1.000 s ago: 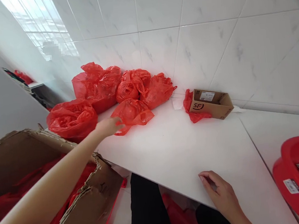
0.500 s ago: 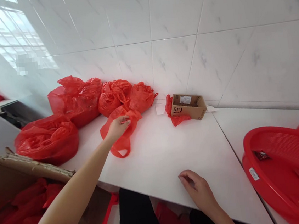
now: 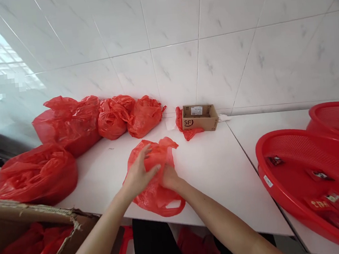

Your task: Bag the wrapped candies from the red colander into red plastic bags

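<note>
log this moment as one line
left hand: open at red bag | right hand: partly covered by bag | cardboard box: near wall

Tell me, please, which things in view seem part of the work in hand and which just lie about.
Seemingly in use: red bag at left hand and right hand.
Apparently lying about: bulging red bags, SF box, red baskets, torn carton.

A small, open brown cardboard box [image 3: 203, 124] marked SF stood near the white, grey-veined tiled wall [image 3: 179, 73], while two round red perforated plastic baskets [image 3: 298, 145] sat at the right, holding small packets [image 3: 320, 175].
</note>
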`<state>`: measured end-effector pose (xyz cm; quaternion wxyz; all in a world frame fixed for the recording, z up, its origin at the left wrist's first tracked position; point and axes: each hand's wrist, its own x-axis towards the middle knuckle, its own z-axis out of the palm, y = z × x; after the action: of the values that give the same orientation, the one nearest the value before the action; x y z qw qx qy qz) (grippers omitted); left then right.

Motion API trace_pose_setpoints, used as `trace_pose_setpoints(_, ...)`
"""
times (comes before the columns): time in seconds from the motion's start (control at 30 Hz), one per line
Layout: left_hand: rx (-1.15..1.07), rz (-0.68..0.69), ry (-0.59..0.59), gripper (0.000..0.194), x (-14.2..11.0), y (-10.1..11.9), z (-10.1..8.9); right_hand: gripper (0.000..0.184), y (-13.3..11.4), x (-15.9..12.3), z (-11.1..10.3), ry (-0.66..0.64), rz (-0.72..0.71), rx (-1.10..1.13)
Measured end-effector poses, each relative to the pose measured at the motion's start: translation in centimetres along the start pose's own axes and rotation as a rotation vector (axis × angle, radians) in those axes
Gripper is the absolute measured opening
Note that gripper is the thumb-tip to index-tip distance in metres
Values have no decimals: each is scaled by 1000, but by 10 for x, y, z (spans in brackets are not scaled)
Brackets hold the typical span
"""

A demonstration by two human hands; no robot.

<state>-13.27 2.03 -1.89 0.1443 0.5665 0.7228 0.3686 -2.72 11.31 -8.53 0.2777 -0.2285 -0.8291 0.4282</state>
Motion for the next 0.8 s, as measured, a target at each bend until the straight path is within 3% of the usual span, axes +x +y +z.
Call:
trace_pose_setpoints(0.1,213,-124,-91,81,-12,-35,11,17,11,-14,-14,54,95,77)
trace_pose_setpoints(0.23,405,-308,-113,51,-2,-88,2,7,27,-45,-66,132,208,223)
trace_pose_setpoints(0.3,462,-354,-59,41,11,-105,-14,15,34,-60,-94,204,284,316)
trace_pose_setpoints(0.4,517,-386,126,39,29,-108,-42,31,42,-81,-123,339,374,420)
trace_pose_setpoints(0.47,520,-361,281,43,36,-95,-55,38,44,-93,-131,399,421,499)
trace_pose_setpoints(0.53,492,-293,418,48,36,-71,-52,42,42,-102,-132,440,455,583)
trace_pose_setpoints(0.6,424,-185,490,52,26,-42,-28,42,38,-106,-128,487,479,645)
trace_pose_setpoints(0.63,345,-86,472,49,17,-26,-8,41,35,-106,-123,518,480,669)
trace_pose_setpoints(0.7,169,52,332,53,-6,2,40,38,26,-104,-113,572,469,736)
trace_pose_setpoints(0.73,-71,57,182,64,-17,14,65,36,21,-102,-106,574,462,774)
trace_pose_setpoints(0.8,-476,-60,-6,74,-33,30,106,34,14,-100,-95,519,457,830)
